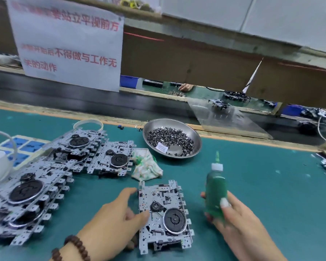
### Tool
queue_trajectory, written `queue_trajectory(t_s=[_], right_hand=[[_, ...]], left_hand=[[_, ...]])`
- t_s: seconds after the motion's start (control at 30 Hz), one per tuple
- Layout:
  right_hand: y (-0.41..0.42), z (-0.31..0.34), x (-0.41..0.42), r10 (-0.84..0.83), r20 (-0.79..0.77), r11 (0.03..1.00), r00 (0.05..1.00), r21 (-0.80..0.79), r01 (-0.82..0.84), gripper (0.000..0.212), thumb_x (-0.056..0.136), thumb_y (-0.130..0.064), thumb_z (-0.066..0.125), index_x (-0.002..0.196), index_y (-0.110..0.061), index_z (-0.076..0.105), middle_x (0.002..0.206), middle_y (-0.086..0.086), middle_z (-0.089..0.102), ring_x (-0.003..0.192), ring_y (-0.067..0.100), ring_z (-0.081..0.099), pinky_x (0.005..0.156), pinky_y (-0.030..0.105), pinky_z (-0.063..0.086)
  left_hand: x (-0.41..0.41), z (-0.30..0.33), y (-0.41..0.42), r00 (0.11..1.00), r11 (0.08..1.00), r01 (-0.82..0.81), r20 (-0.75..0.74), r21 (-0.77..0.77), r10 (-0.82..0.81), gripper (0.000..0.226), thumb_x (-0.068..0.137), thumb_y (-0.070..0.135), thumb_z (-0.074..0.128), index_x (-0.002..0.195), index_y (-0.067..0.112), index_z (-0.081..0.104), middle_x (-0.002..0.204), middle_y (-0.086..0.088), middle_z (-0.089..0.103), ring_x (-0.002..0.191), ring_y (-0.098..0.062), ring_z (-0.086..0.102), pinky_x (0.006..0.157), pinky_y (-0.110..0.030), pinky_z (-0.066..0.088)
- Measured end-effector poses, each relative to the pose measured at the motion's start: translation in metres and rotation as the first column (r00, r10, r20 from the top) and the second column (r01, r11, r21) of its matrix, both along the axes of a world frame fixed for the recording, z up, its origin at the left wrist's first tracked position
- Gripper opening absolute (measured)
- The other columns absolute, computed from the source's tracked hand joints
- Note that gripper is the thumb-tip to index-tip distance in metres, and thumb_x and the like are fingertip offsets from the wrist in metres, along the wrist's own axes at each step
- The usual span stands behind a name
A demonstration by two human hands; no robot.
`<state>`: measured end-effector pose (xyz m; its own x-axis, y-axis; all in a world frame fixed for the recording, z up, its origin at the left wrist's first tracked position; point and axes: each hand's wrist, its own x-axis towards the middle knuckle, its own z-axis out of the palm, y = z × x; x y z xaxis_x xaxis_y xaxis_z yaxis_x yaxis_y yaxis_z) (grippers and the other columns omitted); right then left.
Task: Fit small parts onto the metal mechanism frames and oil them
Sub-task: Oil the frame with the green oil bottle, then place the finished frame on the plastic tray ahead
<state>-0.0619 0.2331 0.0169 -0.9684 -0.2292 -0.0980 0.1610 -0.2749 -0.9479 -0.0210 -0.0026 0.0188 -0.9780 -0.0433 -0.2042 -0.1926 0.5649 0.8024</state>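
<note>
A teal work mat [262,185] covers a factory bench, seen from above by the person working at it. At the far left, a stack of metal mechanism frames [32,189] lies overlapping in a slanted row, each a pale grey perforated plate with tabbed edges, carrying a large black flywheel ringed in bright metal and a smaller black pulley. Behind them hangs a white paper notice [68,42] printed in red Chinese characters. Just right of the stack sits a crumpled cloth [146,168] stained green. Near the front centre, one single frame [164,215] lies flat on the mat, apart from the stack; its flywheel sits toward the lower right and a small black pulley sits near its middle, with a thin wire spring running between fittings. The left hand [113,221], a brown bead bracelet [73,249] on its wrist, rests against this frame's left edge, fingers loosely spread, thumb tip touching the plate and gripping nothing. Beyond the frame, a shallow steel bowl [194,140] holds a heap of small dark parts [169,138] and a white label. To the right, the right hand [239,221] is clamped around a green oil bottle [215,194], held upright above the mat, its white cap and thin green nozzle pointing up.
</note>
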Motion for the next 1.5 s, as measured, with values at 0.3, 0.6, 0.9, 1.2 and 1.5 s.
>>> queue_trajectory(t_s=[0.3,0.6,0.9,1.2,1.5], right_hand=[[0.005,-0.014,0.004,0.121,-0.3,0.748,0.946,0.654,0.112,0.04,0.077,-0.012,0.073,0.103,-0.032,0.05,0.099,-0.029,0.065,0.095,-0.012,0.058,0.081,0.003,0.039],[0.035,0.008,-0.002,-0.081,-0.362,0.877,0.929,0.418,0.239,0.063,0.083,0.017,0.049,0.121,-0.034,0.044,0.115,-0.016,0.062,0.106,-0.002,0.058,0.083,0.011,0.043],[0.022,0.081,-0.066,0.131,-0.445,0.927,0.886,0.372,0.05,0.045,0.086,-0.017,0.058,0.126,-0.031,0.046,0.127,-0.004,0.056,0.091,-0.001,0.062,0.082,0.02,0.051],[0.064,0.075,-0.175,0.059,-0.356,0.905,0.933,0.414,0.1,0.046,0.085,0.004,0.059,0.124,-0.02,0.052,0.121,-0.008,0.059,0.09,-0.009,0.061,0.079,0.014,0.049],[0.086,0.047,-0.295,-0.111,-0.26,0.864,0.959,0.452,0.223,0.054,0.088,-0.004,0.059,0.137,0.002,0.038,0.135,0.017,0.048,0.118,0.024,0.054,0.089,0.026,0.052]], left_hand=[[0.008,-0.012,0.007,0.992,0.918,-0.12,0.019,0.378,0.122,0.065,0.084,0.008,0.064,0.139,0.022,0.031,0.057,-0.004,0.046,0.045,-0.009,0.036,0.045,-0.014,0.03],[-0.011,0.021,-0.023,0.934,0.93,-0.184,-0.237,0.319,0.266,0.067,0.061,0.037,0.081,0.106,0.068,0.042,0.055,-0.011,0.061,0.049,-0.019,0.058,0.075,-0.033,0.045],[-0.105,0.074,0.047,0.946,0.886,0.075,-0.313,0.458,0.081,0.057,0.078,0.023,0.067,0.124,0.042,0.039,0.063,0.001,0.069,0.062,-0.016,0.052,0.062,-0.027,0.033],[-0.248,0.069,0.107,0.974,0.902,0.114,-0.224,0.417,-0.02,0.056,0.086,0.003,0.059,0.138,0.009,0.038,0.088,-0.015,0.07,0.074,-0.023,0.058,0.072,-0.034,0.048],[-0.36,0.059,0.138,0.934,0.858,0.354,-0.098,0.371,-0.343,0.025,0.075,0.016,0.074,0.092,0.016,0.055,0.07,0.011,0.071,0.06,-0.001,0.064,0.05,-0.019,0.05]])
